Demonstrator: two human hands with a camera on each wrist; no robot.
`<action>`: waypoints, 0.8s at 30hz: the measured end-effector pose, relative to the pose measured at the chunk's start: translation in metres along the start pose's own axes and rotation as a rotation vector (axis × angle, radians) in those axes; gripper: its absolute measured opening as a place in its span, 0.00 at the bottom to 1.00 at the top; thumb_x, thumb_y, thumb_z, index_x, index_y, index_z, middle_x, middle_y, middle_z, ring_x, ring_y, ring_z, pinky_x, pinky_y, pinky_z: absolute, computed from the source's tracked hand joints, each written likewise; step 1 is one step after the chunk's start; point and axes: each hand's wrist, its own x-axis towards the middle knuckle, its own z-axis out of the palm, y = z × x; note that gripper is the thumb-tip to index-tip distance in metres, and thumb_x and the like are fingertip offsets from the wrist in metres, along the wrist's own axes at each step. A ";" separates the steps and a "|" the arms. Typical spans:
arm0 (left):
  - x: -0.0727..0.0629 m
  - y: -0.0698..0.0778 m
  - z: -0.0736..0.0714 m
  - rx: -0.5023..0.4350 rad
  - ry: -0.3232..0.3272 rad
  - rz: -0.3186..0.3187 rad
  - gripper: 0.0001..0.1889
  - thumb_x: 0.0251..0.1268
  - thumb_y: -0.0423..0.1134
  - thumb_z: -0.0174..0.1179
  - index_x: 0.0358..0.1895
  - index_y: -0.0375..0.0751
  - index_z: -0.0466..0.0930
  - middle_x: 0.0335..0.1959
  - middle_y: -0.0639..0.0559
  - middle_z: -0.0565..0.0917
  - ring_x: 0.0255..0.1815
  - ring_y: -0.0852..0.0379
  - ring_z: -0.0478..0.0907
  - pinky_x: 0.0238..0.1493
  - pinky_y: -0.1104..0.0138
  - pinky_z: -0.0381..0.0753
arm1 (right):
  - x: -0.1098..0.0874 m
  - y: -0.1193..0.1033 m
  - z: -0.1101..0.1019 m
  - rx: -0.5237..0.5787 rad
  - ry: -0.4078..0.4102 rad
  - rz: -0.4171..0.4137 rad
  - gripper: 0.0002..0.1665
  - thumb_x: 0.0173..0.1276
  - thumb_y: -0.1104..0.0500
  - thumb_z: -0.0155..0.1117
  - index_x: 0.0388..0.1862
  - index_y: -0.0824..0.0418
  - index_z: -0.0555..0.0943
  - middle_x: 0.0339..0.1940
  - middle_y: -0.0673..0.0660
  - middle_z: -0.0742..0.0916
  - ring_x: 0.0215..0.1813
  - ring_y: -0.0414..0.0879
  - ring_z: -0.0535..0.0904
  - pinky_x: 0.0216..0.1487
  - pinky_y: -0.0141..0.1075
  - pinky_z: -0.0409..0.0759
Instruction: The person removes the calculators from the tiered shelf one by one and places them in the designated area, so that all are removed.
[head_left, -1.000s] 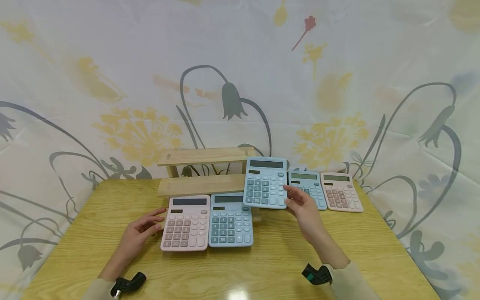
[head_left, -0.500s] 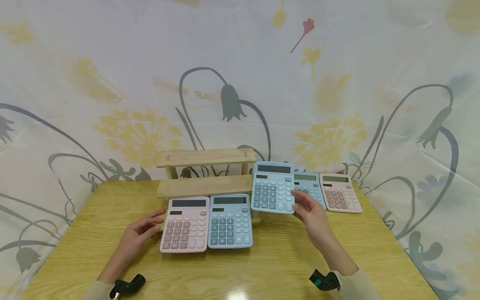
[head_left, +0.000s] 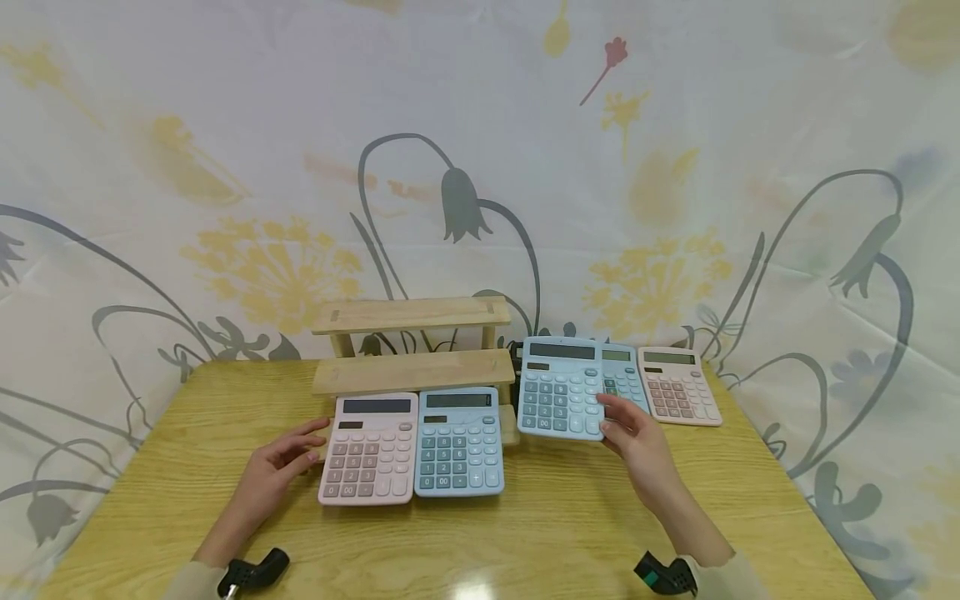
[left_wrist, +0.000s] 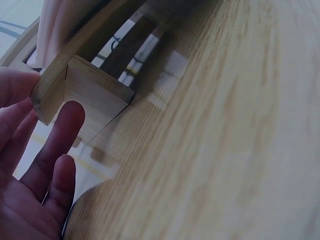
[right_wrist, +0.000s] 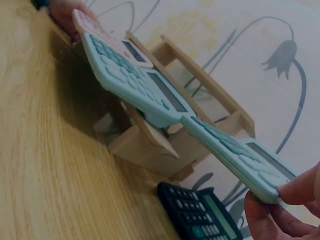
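My right hand (head_left: pixel 637 454) pinches a light blue calculator (head_left: pixel 555 390) by its right edge, thumb on the key side and fingers beneath, as the right wrist view shows. It hangs tilted just right of a small wooden rack (head_left: pixel 412 372). Leaning on the rack's front, side by side, are a pink calculator (head_left: pixel 369 450) and another blue calculator (head_left: pixel 459 442). At the rack's left end rests my left hand (head_left: pixel 272 475), fingers loosely extended; in the left wrist view one fingertip (left_wrist: pixel 30 82) touches the end of a wooden board (left_wrist: pixel 50 95).
Behind the held calculator, a black calculator (right_wrist: pixel 200 210) lies on the table in the right wrist view. Farther right sit a smaller blue calculator (head_left: pixel 626 379), partly covered, and a pink calculator (head_left: pixel 678 386). A floral-print cloth (head_left: pixel 300 125) hangs behind the wooden table (head_left: pixel 360 554).
My right hand has carried the blue calculator right and downward, away from the rack, so it now overlaps the smaller blue calculator in the head view. The left hand has stayed put.
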 end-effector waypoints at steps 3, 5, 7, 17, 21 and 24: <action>0.000 0.000 0.000 -0.004 -0.002 0.003 0.09 0.71 0.26 0.58 0.49 0.28 0.83 0.62 0.64 0.78 0.46 0.66 0.81 0.37 0.72 0.79 | -0.002 0.002 -0.003 -0.006 0.001 0.015 0.25 0.76 0.71 0.49 0.70 0.68 0.68 0.63 0.67 0.73 0.52 0.40 0.76 0.51 0.29 0.78; 0.000 0.000 0.000 -0.006 -0.002 0.004 0.09 0.70 0.26 0.58 0.49 0.28 0.83 0.62 0.64 0.78 0.47 0.67 0.80 0.37 0.72 0.79 | -0.004 0.004 -0.005 -0.009 0.001 0.022 0.25 0.76 0.71 0.49 0.71 0.69 0.68 0.63 0.67 0.73 0.52 0.39 0.76 0.52 0.29 0.78; 0.000 0.000 0.000 -0.007 -0.002 0.004 0.09 0.70 0.26 0.58 0.49 0.28 0.83 0.62 0.64 0.78 0.48 0.67 0.80 0.38 0.72 0.79 | -0.005 0.006 -0.007 -0.011 -0.001 0.029 0.25 0.76 0.71 0.49 0.71 0.69 0.67 0.64 0.67 0.73 0.52 0.39 0.76 0.52 0.28 0.78; 0.000 0.002 0.001 -0.014 0.001 0.012 0.09 0.70 0.25 0.58 0.49 0.27 0.82 0.62 0.62 0.79 0.49 0.68 0.80 0.38 0.73 0.78 | -0.011 0.019 -0.014 -0.043 -0.001 0.078 0.26 0.76 0.70 0.49 0.71 0.68 0.67 0.67 0.66 0.72 0.55 0.39 0.75 0.53 0.28 0.77; -0.001 0.002 0.001 -0.009 0.004 0.010 0.09 0.70 0.26 0.58 0.49 0.27 0.83 0.62 0.63 0.79 0.49 0.68 0.80 0.38 0.73 0.78 | -0.013 0.024 -0.014 -0.044 0.008 0.099 0.26 0.75 0.71 0.50 0.71 0.68 0.68 0.66 0.67 0.72 0.55 0.39 0.75 0.53 0.28 0.77; 0.000 0.001 0.001 -0.002 0.007 0.009 0.09 0.70 0.26 0.58 0.49 0.28 0.83 0.62 0.63 0.79 0.49 0.68 0.80 0.38 0.73 0.78 | -0.016 0.026 -0.013 -0.034 0.014 0.104 0.26 0.75 0.71 0.51 0.70 0.69 0.68 0.65 0.67 0.73 0.54 0.39 0.75 0.53 0.28 0.77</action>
